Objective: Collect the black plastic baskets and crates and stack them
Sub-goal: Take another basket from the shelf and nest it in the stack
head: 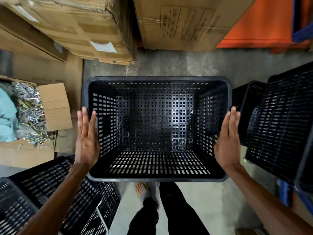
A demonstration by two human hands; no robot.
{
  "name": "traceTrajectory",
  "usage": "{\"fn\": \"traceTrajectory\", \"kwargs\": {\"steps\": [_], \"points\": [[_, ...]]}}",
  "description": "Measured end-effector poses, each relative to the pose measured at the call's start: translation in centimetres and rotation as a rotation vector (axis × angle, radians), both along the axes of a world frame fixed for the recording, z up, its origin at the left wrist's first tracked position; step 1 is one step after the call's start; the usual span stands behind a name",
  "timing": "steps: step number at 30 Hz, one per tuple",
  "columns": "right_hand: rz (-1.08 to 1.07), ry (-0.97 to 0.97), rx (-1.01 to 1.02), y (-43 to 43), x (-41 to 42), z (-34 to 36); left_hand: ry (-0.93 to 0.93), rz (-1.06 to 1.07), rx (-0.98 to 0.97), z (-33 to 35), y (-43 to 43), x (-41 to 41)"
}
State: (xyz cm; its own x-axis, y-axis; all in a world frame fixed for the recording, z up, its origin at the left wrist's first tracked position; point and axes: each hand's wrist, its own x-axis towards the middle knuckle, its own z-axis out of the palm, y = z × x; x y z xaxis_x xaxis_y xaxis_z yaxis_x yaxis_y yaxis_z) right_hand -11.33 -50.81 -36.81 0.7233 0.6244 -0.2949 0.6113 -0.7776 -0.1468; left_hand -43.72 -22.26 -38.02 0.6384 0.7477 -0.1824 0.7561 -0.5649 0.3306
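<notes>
Task's thing: a black perforated plastic crate (157, 79), rectangular, mouth up toward the camera, nothing inside; it fills the centre of the view above the grey concrete floor (169, 63)
Long axis: runs from 9 o'clock to 3 o'clock; the two short end walls face the hands
Left hand: the left hand (87, 139) lies flat on the 9 o'clock end wall; its fingers (85, 117) are straight, point to 12 o'clock and hook over nothing
Right hand: the right hand (227, 141) mirrors it on the 3 o'clock end wall; its fingers (234, 119) are also straight and uncurled
Hold, as judged: a squeeze between two flat palms, not a hooked grasp; the 6 o'clock rim overlaps a foot and dark trouser legs, so the crate looks lifted; I cannot tell this for certain
Where the others lie: a tilted group of black slotted plastic baskets (279, 129) stands at 3 o'clock, just beside the right hand; more black slotted baskets on their sides (50, 189) lie at 7 o'clock, under the left forearm
Coming move, as judged: a swing toward 3 o'clock seems the shorter way; the right hand leads
Risk: a palm-only hold may slip
Around: brown cardboard cartons (76, 22) at 11 o'clock; an open cardboard box of metal bolts (32, 106) at 9 o'clock
</notes>
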Motion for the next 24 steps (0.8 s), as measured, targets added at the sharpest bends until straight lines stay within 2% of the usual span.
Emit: {"fn": "traceTrajectory", "kwargs": {"steps": [7,17,24], "points": [[-0.034,0.03,0.034,-0.4,-1.4,0.2,-0.072,-0.041,-0.013,0.1,1.1,0.0],[-0.034,-0.017,0.021,-0.7,-1.9,-0.5,-0.04,-0.039,0.039,-0.3,1.0,-0.5],[0.0,-0.026,0.074,-1.5,-1.4,-1.0,0.105,-0.084,0.107,0.1,0.8,-0.6]]}}
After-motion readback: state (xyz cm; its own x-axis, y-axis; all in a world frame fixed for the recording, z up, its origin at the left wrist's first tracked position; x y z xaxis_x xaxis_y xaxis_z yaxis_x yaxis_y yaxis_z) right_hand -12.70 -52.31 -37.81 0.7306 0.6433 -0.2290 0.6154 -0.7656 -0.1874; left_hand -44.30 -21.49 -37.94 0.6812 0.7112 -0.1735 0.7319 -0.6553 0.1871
